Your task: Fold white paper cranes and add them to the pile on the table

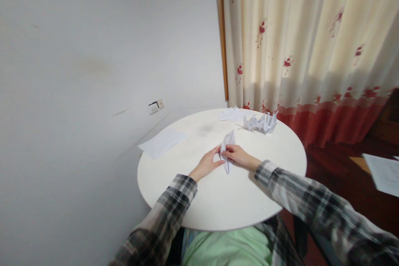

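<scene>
A narrow, pointed piece of folded white paper (pixel 227 148) lies in the middle of a round white table (pixel 224 199). My left hand (pixel 208 163) pinches its left edge with thumb and fingertips. My right hand (pixel 238 154) holds its right side, fingers curled on the paper. Both arms wear plaid sleeves.
A flat white sheet (pixel 162 142) overhangs the table's left edge. Several folded paper figures (pixel 261 122) and crumpled paper (pixel 232 114) sit at the far side. A wall with a socket (pixel 155 106) is left, a curtain (pixel 311 50) behind, and a paper (pixel 383 173) on dark wood at right.
</scene>
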### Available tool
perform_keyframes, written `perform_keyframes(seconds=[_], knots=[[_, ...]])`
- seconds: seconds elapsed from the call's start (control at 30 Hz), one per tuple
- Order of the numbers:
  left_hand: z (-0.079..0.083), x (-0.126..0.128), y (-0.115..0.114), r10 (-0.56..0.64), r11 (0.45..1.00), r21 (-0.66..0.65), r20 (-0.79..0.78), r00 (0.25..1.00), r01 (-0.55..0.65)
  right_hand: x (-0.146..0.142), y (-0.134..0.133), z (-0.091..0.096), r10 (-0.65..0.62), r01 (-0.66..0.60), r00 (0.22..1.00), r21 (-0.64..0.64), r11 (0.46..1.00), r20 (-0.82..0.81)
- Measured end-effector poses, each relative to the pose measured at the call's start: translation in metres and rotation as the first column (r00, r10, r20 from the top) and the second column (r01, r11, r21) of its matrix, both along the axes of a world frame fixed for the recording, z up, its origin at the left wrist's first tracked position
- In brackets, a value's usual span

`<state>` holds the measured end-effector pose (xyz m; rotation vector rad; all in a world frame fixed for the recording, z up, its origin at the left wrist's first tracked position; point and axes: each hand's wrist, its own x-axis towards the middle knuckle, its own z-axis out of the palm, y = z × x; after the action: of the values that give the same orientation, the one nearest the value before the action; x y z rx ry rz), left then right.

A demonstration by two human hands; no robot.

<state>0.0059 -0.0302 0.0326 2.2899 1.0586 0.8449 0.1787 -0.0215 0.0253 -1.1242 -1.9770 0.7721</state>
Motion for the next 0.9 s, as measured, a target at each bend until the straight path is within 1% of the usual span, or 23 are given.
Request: perform_keyframes(seconds=[0.17, 0.3, 0.4, 0.53, 0.67, 0.77, 0.9], knots=[[-0.003, -0.001, 0.002, -0.021, 1.000, 0.010, 0.010, 1.000, 0.020, 0.002, -0.002, 0.002, 0.001, -0.002, 1.000, 0.080, 0.997, 0.019], [-0.004, -0.001, 0.004, -0.009, 1.000, 0.002, 0.009, 1.000, 0.009, 0.002, -0.001, 0.002, -0.006, 0.004, 0.999, 0.072, 0.997, 0.040], [-0.003, -0.001, 0.003, -0.005, 1.000, -0.015, 0.014, 1.000, 0.005, 0.001, -0.003, 0.003, -0.026, 0.024, 0.999, 0.069, 0.997, 0.023], [-0.002, -0.001, 0.002, -0.007, 0.999, -0.034, 0.033, 0.999, 0.008, 0.000, -0.010, 0.008, -0.095, 0.095, 0.995, 0.126, 0.987, -0.010], [-0.004, -0.001, 0.004, -0.013, 0.999, -0.040, 0.044, 0.999, 0.014, 0.000, -0.015, 0.013, -0.167, 0.164, 0.986, 0.200, 0.966, -0.003], [-0.006, -0.001, 0.006, -0.019, 0.999, -0.040, 0.050, 0.999, 0.022, 0.001, -0.014, 0.013, -0.236, 0.225, 0.972, 0.233, 0.946, 0.020], [-0.006, -0.001, 0.006, -0.030, 0.999, -0.031, 0.054, 0.998, 0.032, 0.002, -0.010, 0.009, -0.285, 0.260, 0.956, 0.252, 0.932, 0.067]])
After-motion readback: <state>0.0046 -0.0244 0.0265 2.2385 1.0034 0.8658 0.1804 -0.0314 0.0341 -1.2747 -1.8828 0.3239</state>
